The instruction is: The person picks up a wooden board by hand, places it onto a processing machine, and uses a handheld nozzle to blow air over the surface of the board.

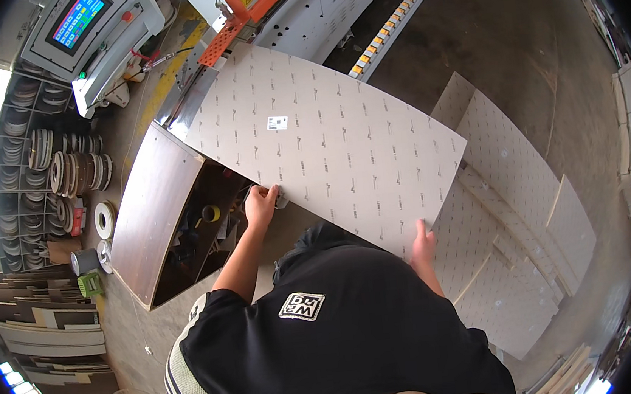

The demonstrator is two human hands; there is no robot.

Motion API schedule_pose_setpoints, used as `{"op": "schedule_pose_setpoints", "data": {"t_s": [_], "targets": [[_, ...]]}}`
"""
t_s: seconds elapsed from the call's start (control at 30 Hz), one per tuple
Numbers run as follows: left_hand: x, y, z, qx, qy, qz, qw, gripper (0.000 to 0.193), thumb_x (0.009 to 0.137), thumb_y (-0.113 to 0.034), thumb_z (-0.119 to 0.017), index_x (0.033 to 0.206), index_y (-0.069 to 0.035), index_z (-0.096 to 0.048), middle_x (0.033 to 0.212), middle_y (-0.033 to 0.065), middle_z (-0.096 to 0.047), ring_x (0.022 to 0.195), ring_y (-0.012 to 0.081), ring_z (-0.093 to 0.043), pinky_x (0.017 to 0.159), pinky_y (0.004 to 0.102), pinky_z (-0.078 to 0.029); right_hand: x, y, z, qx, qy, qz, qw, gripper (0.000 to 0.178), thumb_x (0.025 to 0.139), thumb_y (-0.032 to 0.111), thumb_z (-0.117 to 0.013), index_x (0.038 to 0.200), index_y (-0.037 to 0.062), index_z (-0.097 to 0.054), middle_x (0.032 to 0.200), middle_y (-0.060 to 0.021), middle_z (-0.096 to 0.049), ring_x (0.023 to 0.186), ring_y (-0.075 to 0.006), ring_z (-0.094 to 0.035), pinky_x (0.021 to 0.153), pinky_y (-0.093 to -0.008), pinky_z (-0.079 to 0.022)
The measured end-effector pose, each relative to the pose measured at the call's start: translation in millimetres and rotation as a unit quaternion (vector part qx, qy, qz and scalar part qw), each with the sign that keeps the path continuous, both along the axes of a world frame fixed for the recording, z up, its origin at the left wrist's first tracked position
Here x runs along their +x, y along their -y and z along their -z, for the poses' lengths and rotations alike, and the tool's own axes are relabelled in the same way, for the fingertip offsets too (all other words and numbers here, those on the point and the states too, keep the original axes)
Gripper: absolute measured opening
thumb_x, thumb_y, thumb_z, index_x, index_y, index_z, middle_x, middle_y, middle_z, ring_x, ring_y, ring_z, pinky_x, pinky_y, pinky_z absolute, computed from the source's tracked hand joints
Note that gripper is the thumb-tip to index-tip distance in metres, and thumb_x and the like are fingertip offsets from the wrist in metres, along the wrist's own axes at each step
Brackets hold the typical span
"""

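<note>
A large pale grey panel [333, 142], covered with small repeated print marks, lies at a slant in front of me. A small white label [277, 123] is stuck on its upper face. My left hand [261, 204] is closed at the panel's near edge, close to the wooden cabinet. Near the panel's right-hand near corner, my right hand [422, 241] grips the edge with the thumb on top; its other fingers are mostly hidden beneath. The panel's far left end lies at the machine, beside a perforated orange bracket [223, 45].
A brown-topped cabinet [157, 205] with open shelves and a tape roll [211, 213] stands at left. Behind it are a control console [79, 30] and racked edge-band rolls [70, 173]. More panels [510, 170] are stacked at right, below a roller rail [397, 20].
</note>
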State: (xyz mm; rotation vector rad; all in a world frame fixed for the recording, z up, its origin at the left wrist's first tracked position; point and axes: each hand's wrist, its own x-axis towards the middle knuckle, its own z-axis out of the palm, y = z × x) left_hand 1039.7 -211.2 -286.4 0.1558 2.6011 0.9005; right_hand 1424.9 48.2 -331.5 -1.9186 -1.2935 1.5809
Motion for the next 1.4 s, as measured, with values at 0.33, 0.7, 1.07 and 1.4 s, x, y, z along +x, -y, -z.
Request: {"op": "schedule_pose_setpoints", "data": {"t_s": [0.33,0.7,1.07,1.4], "targets": [[-8,-8,21,0.235,0.023,-0.181,0.955,0.069,0.102,-0.019,-0.063,0.158,-0.003,-0.026,0.099,0.0125,-0.072,0.082,0.0157,-0.065,0.075,0.0302,-0.051,-31,36,-38,0.062,0.139,-0.288,0.945,0.068,0.083,0.056,-0.078,0.093,-0.0104,-0.067,0.098,-0.0301,-0.072,0.096,-0.0402,-0.072,0.083,-0.0463,-0.055],[-53,-34,30,0.398,0.09,-0.216,0.887,0.077,0.1,-0.009,-0.064,0.164,-0.009,-0.022,0.079,0.0013,-0.067,0.061,0.0073,-0.055,0.055,0.0275,-0.05,-78,19,-20,0.093,0.062,-0.222,0.969,0.064,0.084,0.051,-0.079,0.098,-0.0101,-0.066,0.098,-0.0239,-0.073,0.093,-0.0324,-0.071,0.083,-0.043,-0.053],[-147,-138,37,0.379,0.189,-0.179,0.888,0.077,0.101,-0.012,-0.061,0.165,-0.019,-0.018,0.101,0.0058,-0.065,0.065,0.0149,-0.059,0.058,0.0323,-0.05,-153,-84,18,0.127,0.033,-0.189,0.973,0.062,0.083,0.056,-0.077,0.111,0.001,-0.073,0.108,-0.0179,-0.076,0.105,-0.0315,-0.072,0.09,-0.0415,-0.054],[-31,-172,12,0.292,0.31,0.202,0.882,0.028,0.102,-0.019,-0.063,0.122,-0.001,-0.069,0.09,0.006,-0.071,0.071,0.0118,-0.063,0.068,0.0275,-0.053,5,-27,50,0.016,-0.074,-0.133,0.988,0.039,0.097,0.047,-0.066,0.103,0.0078,-0.07,0.088,-0.002,-0.074,0.078,-0.0136,-0.07,0.076,-0.0306,-0.054]]}}
